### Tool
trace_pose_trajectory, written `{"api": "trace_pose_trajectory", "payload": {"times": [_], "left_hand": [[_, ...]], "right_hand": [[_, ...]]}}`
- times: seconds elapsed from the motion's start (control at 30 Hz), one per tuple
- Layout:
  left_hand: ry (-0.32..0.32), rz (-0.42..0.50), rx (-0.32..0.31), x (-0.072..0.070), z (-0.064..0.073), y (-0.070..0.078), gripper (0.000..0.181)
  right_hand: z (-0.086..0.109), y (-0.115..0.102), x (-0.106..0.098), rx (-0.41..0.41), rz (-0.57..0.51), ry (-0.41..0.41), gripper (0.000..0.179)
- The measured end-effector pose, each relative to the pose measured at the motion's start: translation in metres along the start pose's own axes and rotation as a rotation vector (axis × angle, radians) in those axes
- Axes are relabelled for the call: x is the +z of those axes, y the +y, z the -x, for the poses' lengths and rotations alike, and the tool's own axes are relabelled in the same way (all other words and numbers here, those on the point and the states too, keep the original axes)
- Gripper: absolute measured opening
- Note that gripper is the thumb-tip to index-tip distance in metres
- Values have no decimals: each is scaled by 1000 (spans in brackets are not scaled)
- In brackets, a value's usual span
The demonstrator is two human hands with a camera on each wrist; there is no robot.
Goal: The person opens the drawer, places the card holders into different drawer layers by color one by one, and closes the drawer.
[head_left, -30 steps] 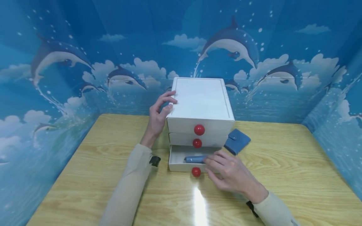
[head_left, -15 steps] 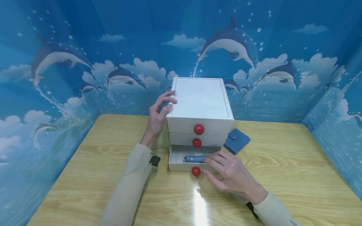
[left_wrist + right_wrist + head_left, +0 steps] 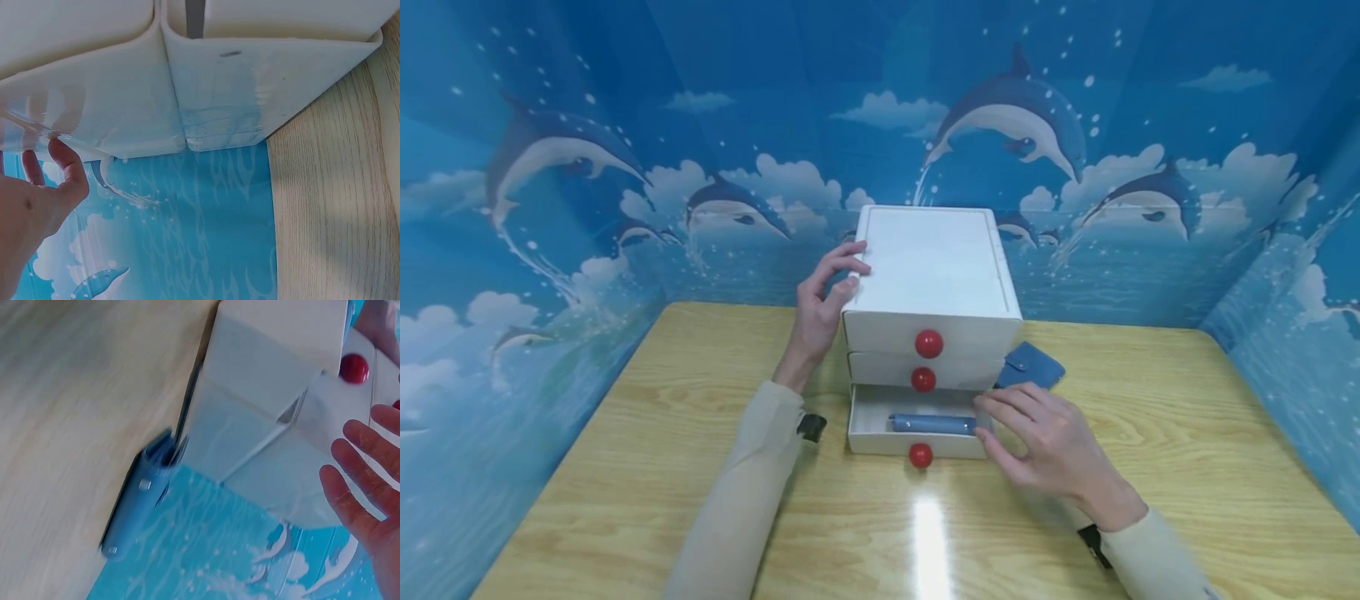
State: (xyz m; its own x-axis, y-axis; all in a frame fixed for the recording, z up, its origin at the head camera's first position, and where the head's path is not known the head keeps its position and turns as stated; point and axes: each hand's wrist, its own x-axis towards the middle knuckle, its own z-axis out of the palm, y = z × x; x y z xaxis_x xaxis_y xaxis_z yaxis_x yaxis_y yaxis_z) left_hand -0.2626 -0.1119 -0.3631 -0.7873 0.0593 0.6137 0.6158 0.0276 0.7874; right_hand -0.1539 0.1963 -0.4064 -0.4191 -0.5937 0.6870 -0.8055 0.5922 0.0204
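A small white drawer cabinet (image 3: 934, 262) with red knobs stands on the table, its bottom drawer (image 3: 880, 444) pulled out. Inside that drawer lies a slim blue wallet-like item (image 3: 931, 424) with small metal studs. My left hand (image 3: 820, 308) rests on the cabinet's upper left edge, fingertips touching it; the left wrist view shows fingers against the white side. My right hand (image 3: 1052, 442) hovers at the drawer's right front corner, fingers extended and apart from the blue item. In the right wrist view its fingers (image 3: 362, 475) are spread, holding nothing.
A blue snap wallet (image 3: 1036, 365) lies on the wooden table (image 3: 647, 467) beside the cabinet's right side, partly hidden by my right hand. A dolphin-print backdrop (image 3: 760, 100) rises close behind the cabinet and along both sides.
My right hand has moved right, off the blue item, which now shows nearly its full length in the drawer. My left hand and the cabinet have stayed put.
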Motion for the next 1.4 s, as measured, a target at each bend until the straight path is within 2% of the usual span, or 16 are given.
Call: {"api": "trace_pose_trajectory", "payload": {"times": [0.3,0.67,0.93,1.17,1.3,1.4], "left_hand": [[-3,8,7,0,0,1,27],[0,-10,-11,0,1,-1,28],[-5,-4,-3,0,0,-2,28],[-2,-4,-6,0,1,-1,28],[-2,-3,-1,0,1,-1,29],[-4,0,2,0,0,-1,29]], "right_hand": [[9,18,-13,17,44,84,48],[25,37,-16,92,91,10,52],[33,51,-13,129,115,-11,51],[41,63,-9,164,102,-106,34],[43,69,-7,202,104,-196,40],[43,73,-5,248,99,-293,47]]}}
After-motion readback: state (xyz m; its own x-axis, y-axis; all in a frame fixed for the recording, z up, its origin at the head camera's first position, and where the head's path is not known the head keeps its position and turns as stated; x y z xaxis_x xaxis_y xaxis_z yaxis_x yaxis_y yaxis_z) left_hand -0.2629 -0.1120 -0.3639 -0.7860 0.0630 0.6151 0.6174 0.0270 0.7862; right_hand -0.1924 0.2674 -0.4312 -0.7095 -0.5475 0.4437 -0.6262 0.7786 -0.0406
